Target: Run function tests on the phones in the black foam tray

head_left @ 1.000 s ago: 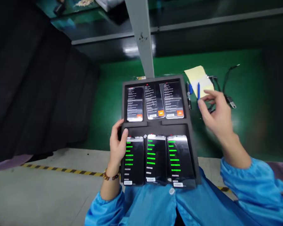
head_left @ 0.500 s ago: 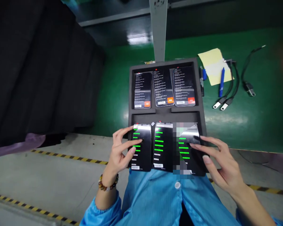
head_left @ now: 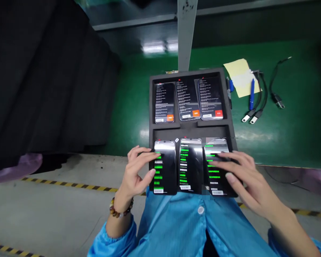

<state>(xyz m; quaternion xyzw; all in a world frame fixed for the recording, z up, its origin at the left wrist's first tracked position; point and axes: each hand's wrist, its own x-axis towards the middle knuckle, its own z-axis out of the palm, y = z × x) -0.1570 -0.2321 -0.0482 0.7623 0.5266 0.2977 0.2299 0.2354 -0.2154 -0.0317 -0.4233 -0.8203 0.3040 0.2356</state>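
Tray (head_left: 191, 125) at table (head_left: 135, 103) edge nearest wearer, two rows of three phones in it: far row (head_left: 188, 100), near row (head_left: 191, 166). Right of tray, on table: paper (head_left: 238, 75), pen (head_left: 251, 93), cables (head_left: 264, 98). Post (head_left: 186, 39) behind tray. Curtain (head_left: 56, 78) at left.

Head view: taken from above the lap, near the tray (head_left: 191, 125)
Facing: forward and down, over the table (head_left: 133, 107)

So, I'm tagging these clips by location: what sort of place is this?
Probably an electronics factory floor: six lit smartphones in a black foam tray, USB cables and striped floor tape.
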